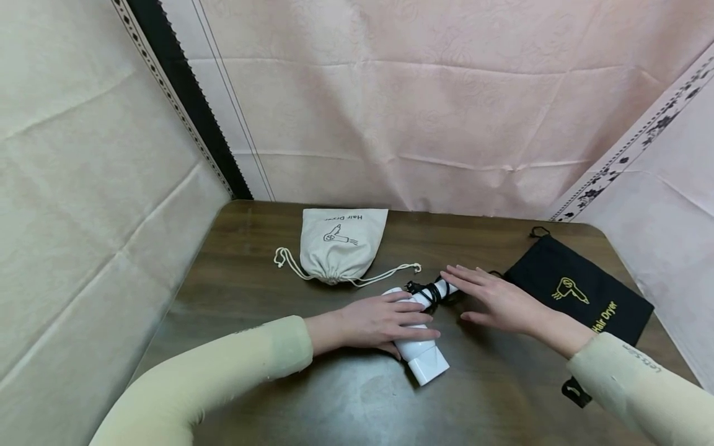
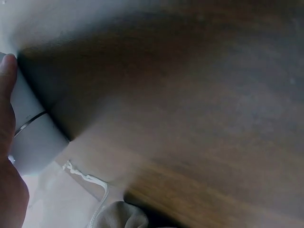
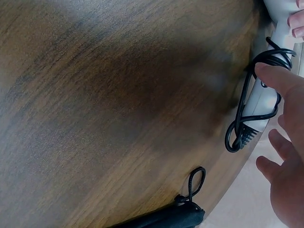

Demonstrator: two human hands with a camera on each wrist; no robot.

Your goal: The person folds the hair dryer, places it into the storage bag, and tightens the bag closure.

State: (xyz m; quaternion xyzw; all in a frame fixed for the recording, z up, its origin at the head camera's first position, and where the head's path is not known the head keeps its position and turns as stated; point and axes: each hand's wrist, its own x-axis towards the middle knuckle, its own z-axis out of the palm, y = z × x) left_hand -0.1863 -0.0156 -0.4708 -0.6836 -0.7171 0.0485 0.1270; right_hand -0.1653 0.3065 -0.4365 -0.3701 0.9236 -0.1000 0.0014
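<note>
A white hair dryer (image 1: 428, 364) lies on the table, its nozzle towards the near side. Its black cord (image 1: 432, 293) is looped around the handle (image 3: 261, 104). Over the barrel (image 2: 40, 142) lies my left hand (image 1: 379, 323), fingers across the top and thumb along the side, holding it. My right hand (image 1: 502, 303) is beside the handle with its fingers extended and apart. In the right wrist view, a fingertip overlaps the wound cord; whether it touches cannot be told. The left fingertips (image 3: 297, 23) show over the barrel there.
Behind the dryer lies a white drawstring pouch (image 1: 344, 248) printed "Hair Dryer". A black pouch (image 1: 580, 285) with gold print is at the right. Near the right sleeve sits a small black object (image 1: 576, 393). Pale cloth (image 1: 390, 111) walls surround the wooden table (image 1: 234, 285).
</note>
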